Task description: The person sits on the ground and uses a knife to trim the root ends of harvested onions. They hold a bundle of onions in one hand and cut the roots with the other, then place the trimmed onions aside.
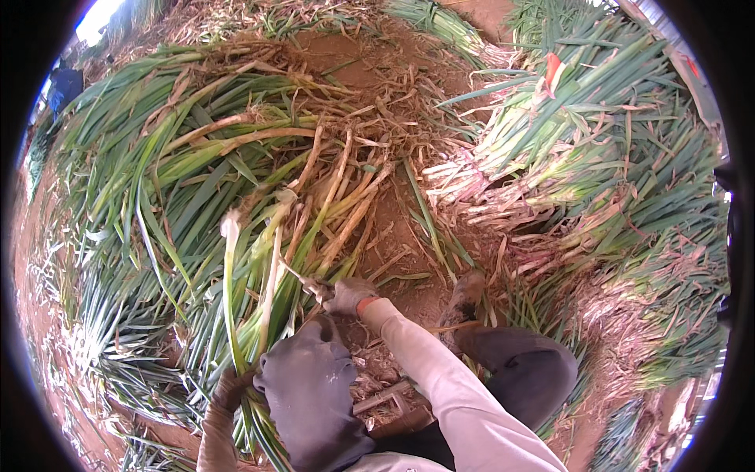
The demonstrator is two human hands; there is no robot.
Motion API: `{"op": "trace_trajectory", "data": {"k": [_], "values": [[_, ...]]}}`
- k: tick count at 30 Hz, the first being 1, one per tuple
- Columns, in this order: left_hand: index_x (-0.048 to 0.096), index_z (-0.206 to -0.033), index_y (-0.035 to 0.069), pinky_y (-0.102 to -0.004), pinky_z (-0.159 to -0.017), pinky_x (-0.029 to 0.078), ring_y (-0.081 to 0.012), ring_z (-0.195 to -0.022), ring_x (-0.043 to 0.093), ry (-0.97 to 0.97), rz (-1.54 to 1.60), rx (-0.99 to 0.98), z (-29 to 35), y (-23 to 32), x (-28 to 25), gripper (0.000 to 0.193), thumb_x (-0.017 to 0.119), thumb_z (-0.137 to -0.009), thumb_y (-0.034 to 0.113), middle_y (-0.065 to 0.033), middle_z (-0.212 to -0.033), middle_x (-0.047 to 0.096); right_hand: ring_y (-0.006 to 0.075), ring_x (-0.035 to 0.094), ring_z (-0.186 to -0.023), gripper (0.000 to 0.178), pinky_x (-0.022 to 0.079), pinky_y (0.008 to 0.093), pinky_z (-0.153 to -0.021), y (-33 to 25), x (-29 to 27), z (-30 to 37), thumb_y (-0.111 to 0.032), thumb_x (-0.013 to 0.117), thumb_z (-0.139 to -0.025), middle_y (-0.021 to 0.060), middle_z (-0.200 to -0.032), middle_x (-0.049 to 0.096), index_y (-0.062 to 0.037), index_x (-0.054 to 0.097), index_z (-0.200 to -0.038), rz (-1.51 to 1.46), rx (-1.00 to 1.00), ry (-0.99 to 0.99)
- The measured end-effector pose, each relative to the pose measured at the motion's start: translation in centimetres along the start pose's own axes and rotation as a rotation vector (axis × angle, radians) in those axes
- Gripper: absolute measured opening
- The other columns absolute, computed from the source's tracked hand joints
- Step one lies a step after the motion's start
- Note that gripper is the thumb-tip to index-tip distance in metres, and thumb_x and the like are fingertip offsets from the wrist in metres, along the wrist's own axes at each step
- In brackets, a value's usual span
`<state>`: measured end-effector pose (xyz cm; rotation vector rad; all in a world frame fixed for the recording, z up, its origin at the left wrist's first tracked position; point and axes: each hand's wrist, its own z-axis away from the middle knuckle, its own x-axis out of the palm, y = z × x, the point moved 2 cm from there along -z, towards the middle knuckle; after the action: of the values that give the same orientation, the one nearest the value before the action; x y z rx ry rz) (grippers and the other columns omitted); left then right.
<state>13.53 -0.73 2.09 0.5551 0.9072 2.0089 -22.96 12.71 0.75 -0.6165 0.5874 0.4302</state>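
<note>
The fingers of the left hand (228, 387), in the head view, are closed around the lower, leafy part of an onion stalk (230, 291), though the knee partly hides the grip. The stalk stands nearly upright in the picture, its pale root end (230, 226) at the top, well above the hand. A second pale stalk (271, 293) leans just beside it; whether the same fingers hold it I cannot tell.

The fingers of the right hand (348, 298) are pressed together around a slim thing (312, 285) whose thin, pale tip points up and left toward the stalks; it is too small to make out. An orange band (366, 305) circles the right wrist, below a light sleeve (448, 374).

The left knee (311, 385), in grey cloth, is between the forearms; the right knee (531, 374) is bent out to the right, and a foot (467, 293) rests on the brown soil (330, 49). A large left pile (134, 169) of green onions spreads beyond the left hand. A right pile (582, 141) lies across the soil, with an orange scrap (553, 69) on its leaves.
</note>
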Motion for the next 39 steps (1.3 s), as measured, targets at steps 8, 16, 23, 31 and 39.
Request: {"op": "trace_trajectory", "data": {"k": [8,16,23,31,39], "values": [[0.066,-0.118,-0.001,-0.0318,-0.079,0.054,-0.0158,-0.085,0.066,0.061,0.100,-0.139,5.8,0.6,-0.3,0.040,0.078,-0.084,0.015,-0.0049,-0.101,0.071,0.0365,0.069,-0.103,0.064,0.054,0.0415,-0.089,-1.0,-0.2,4.5,-0.058,0.071,-0.074,0.0238,-0.107,0.071,-0.0026,0.074,-0.105,-0.030,-0.023,0.004],[0.068,-0.116,0.000,-0.0297,-0.076,0.052,-0.0131,-0.083,0.063,0.121,-0.094,-0.203,9.0,3.6,1.9,0.036,0.077,-0.083,0.013,-0.0029,-0.098,0.070,0.0351,0.070,-0.101,0.056,0.054,0.0417,-0.087,-2.0,1.0,3.4,-0.053,0.069,-0.077,0.0216,-0.106,0.072,-0.0048,0.075,-0.106,-0.034,0.001,-0.008],[0.072,-0.105,0.000,-0.0283,-0.065,0.048,-0.0118,-0.077,0.060,0.172,-0.329,-0.087,11.8,6.6,2.2,0.034,0.077,-0.081,0.024,-0.0020,-0.088,0.069,0.0352,0.069,-0.102,0.055,0.054,0.0429,-0.088,-0.3,0.5,3.7,-0.054,0.069,-0.076,0.0213,-0.108,0.071,-0.0099,0.074,-0.110,-0.098,-0.081,0.024],[0.067,-0.104,-0.004,-0.0327,-0.062,0.052,-0.0201,-0.075,0.062,0.324,-0.002,0.127,14.8,14.9,0.1,0.040,0.080,-0.077,0.022,-0.0105,-0.091,0.071,0.0403,0.070,-0.100,0.069,0.055,0.0438,-0.088,1.9,-3.1,4.7,-0.066,0.055,-0.084,0.0289,-0.105,0.070,-0.0043,0.073,-0.110,-0.032,0.104,0.179],[0.069,-0.107,0.001,-0.0307,-0.061,0.052,-0.0131,-0.078,0.063,0.329,-0.247,0.066,1.0,10.8,-4.5,0.038,0.087,-0.080,0.022,-0.0061,-0.086,0.070,0.0462,0.064,-0.103,0.058,0.051,0.0520,-0.091,2.5,-1.6,7.1,-0.062,0.047,-0.092,0.0258,-0.109,0.068,-0.0170,0.067,-0.123,0.042,0.037,0.266]]}}
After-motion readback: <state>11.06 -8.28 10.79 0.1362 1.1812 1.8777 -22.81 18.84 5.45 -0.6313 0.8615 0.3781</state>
